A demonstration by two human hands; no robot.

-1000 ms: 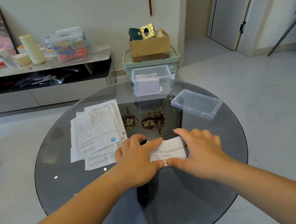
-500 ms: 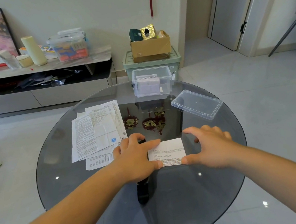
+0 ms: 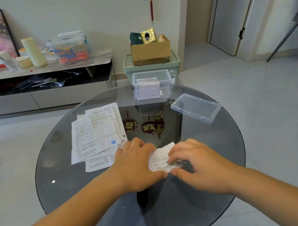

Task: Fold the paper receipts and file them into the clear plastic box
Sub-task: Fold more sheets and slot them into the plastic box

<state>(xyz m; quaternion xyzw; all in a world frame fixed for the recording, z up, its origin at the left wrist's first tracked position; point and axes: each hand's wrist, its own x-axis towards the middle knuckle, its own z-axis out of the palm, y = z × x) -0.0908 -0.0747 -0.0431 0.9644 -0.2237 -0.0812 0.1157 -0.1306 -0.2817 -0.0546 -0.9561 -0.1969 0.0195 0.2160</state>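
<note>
Right hand (image 3: 200,163) shifted onto receipt (image 3: 159,159), beside left hand (image 3: 136,165).

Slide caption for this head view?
Left hand and right hand fold a receipt on glass table; more receipts lie left, open clear box and lid beyond.

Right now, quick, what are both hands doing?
Left hand: open, pressing flat on the folded receipt.
Right hand: blurred, fingers curled, pinching the same receipt.

Print on the receipt (image 3: 159,156) is too small to read.
</note>
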